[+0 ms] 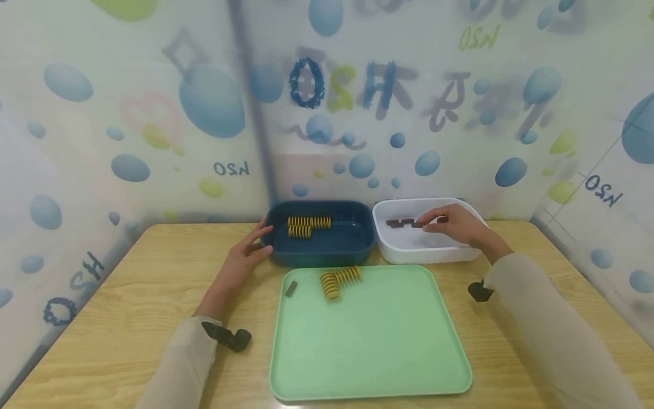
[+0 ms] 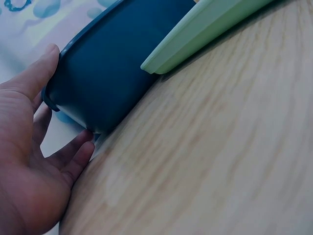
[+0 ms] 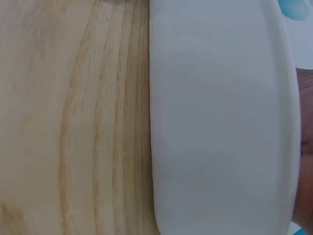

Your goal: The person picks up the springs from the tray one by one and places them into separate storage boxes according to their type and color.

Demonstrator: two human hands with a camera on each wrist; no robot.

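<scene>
My right hand (image 1: 452, 223) reaches into the white bin (image 1: 429, 254) and pinches a small dark brown block (image 1: 417, 225) between thumb and index finger. Several like blocks (image 1: 394, 223) lie on that bin's floor. At the left end of the dark blue bin (image 1: 327, 258), my left hand (image 1: 244, 257) touches the rim and outer wall with spread fingers; the left wrist view shows its thumb (image 2: 48, 61) against the rim. Yellow coil springs (image 1: 309, 222) lie inside the blue bin. In the right wrist view, the white wall hides the fingers.
A light green tray (image 1: 373, 341) lies in front of the bins. Two yellow springs (image 1: 339, 279) and a small brown block (image 1: 291, 288) are near its far edge. The wooden table (image 1: 133, 318) ends at a patterned curtain (image 1: 347, 142) behind the bins.
</scene>
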